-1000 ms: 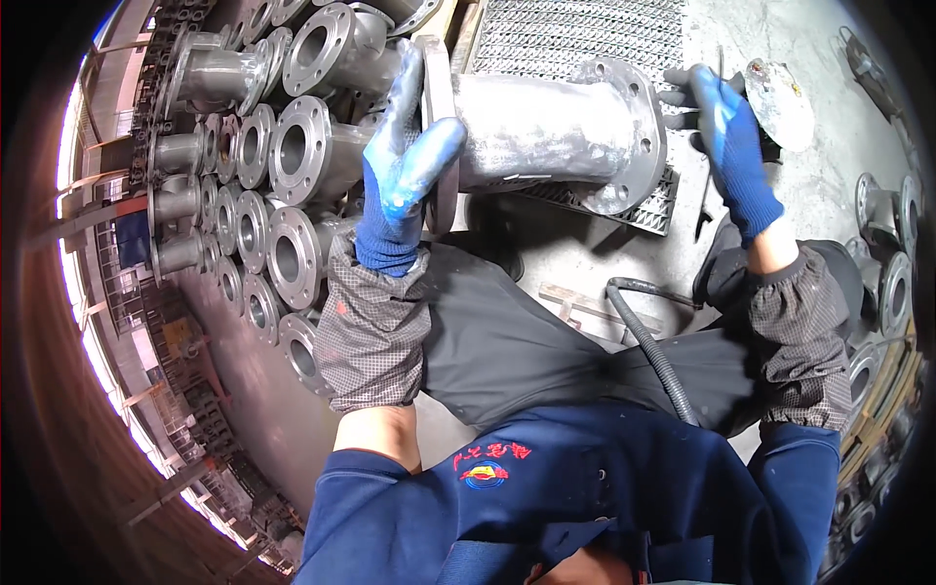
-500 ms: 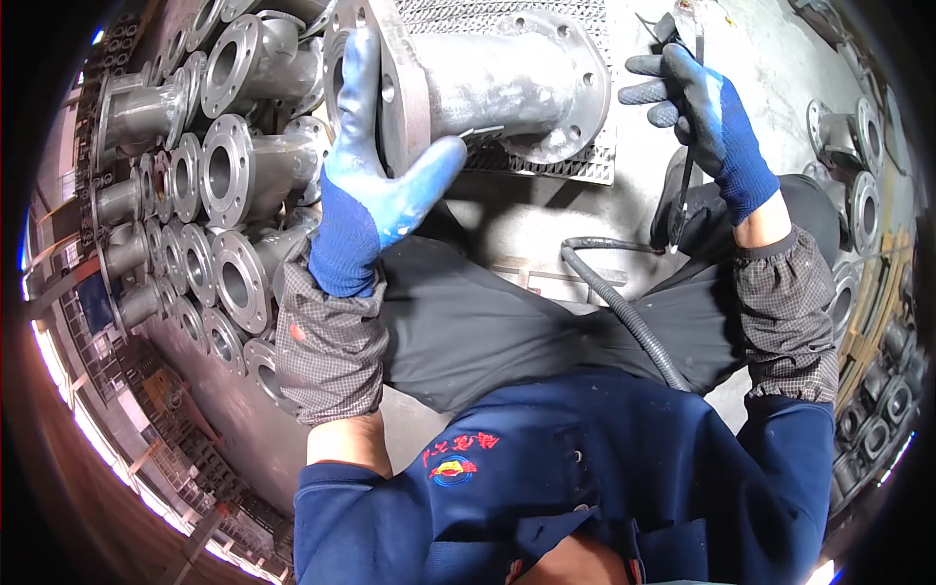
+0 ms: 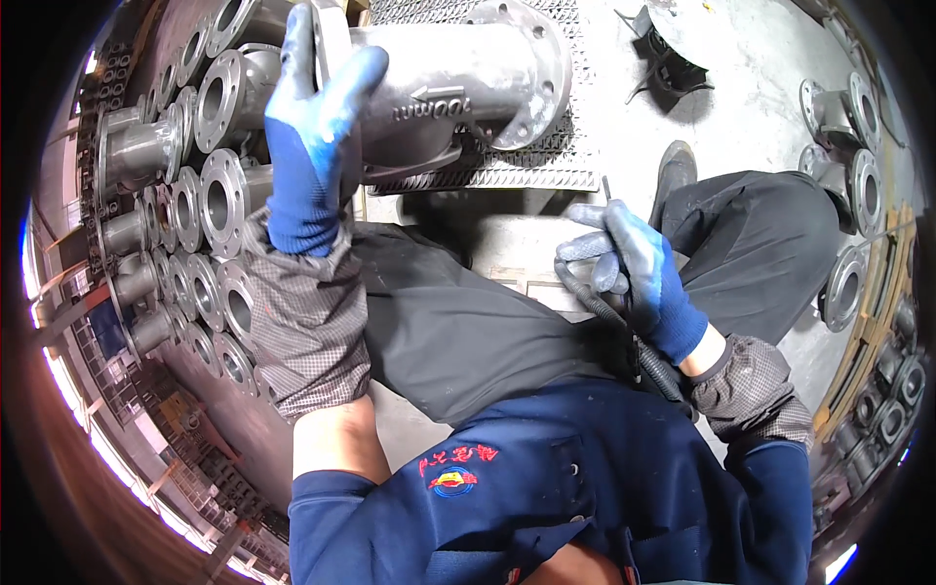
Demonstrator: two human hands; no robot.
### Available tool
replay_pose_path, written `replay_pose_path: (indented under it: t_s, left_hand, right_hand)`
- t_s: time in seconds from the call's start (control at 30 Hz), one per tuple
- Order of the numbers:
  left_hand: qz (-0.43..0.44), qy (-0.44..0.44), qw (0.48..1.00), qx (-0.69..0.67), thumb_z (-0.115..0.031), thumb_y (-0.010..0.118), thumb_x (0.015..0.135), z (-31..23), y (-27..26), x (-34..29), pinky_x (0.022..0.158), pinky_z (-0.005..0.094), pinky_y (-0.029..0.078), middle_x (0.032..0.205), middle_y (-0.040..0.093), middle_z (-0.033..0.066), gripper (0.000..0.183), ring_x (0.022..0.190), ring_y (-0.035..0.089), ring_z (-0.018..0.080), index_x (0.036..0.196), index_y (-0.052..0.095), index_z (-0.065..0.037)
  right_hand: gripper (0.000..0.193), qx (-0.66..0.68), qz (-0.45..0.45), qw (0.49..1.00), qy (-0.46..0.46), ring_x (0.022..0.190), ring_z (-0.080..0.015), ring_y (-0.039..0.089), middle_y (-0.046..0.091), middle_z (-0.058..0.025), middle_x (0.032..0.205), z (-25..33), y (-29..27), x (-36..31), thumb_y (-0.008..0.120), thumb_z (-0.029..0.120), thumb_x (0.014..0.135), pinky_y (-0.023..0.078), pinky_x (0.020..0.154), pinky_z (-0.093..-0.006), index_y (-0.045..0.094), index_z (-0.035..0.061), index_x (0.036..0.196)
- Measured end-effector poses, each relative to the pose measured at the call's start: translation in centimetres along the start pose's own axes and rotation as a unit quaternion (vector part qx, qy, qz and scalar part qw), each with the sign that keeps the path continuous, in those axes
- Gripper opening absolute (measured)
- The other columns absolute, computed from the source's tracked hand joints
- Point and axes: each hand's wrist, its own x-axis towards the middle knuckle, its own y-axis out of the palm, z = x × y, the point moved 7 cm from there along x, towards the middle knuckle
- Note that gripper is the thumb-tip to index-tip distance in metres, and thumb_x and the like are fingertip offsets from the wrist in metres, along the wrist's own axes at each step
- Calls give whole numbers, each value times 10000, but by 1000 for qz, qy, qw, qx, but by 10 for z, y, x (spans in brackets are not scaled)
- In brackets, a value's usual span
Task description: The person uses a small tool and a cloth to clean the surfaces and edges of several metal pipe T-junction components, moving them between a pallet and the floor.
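Note:
A grey metal pipe fitting (image 3: 429, 73) with round bolt-holed flanges lies on a perforated metal grate (image 3: 526, 176). Its side branch points down toward me, and raised markings show on the barrel. My left hand (image 3: 317, 102), in a blue coated glove, grips the left flange, fingers along it and thumb over its edge. Low over my lap, my right hand (image 3: 634, 268), gloved alike, is closed round a thin dark rod-like tool (image 3: 605, 187); most of the tool is hidden in the palm. A black corrugated hose (image 3: 595, 304) runs beneath that hand toward my waist.
Stacked flanged pipe fittings (image 3: 226, 202) fill the left side. More fittings (image 3: 844, 285) stand on the floor at right, beside wooden boards (image 3: 863, 336). A dark object with thin legs (image 3: 668, 60) sits on the floor beyond the grate. My shoe (image 3: 676, 164) is near the grate's right corner.
The pipe fitting has turned, bringing its side branch and raised markings into sight, and shifted left with my left hand. My right hand has dropped down and left, toward my lap.

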Motion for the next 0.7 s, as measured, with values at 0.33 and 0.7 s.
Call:
replay_pose_path:
  t_s: [0.33, 0.7]
  left_hand:
    - [42, -165, 930, -327, -190, 447, 952, 75, 32, 36, 1062, 355, 354, 1264, 542, 158, 351, 1195, 505, 239, 1234, 538, -2]
    - [11, -256, 892, -372, -218, 415, 972, 89, 42, 17, 1061, 295, 344, 1269, 553, 109, 364, 1167, 527, 181, 1241, 528, -1]
  right_hand:
    - [384, 277, 38, 882, 380, 653, -74, 573, 653, -76, 878, -27, 23, -37, 478, 171, 946, 479, 616, -214, 475, -19, 1280]
    - [418, 139, -70, 972, 176, 545, -46, 507, 649, -100, 951, 0, 9, 53, 456, 58, 930, 453, 519, -205, 453, 75, 1347]
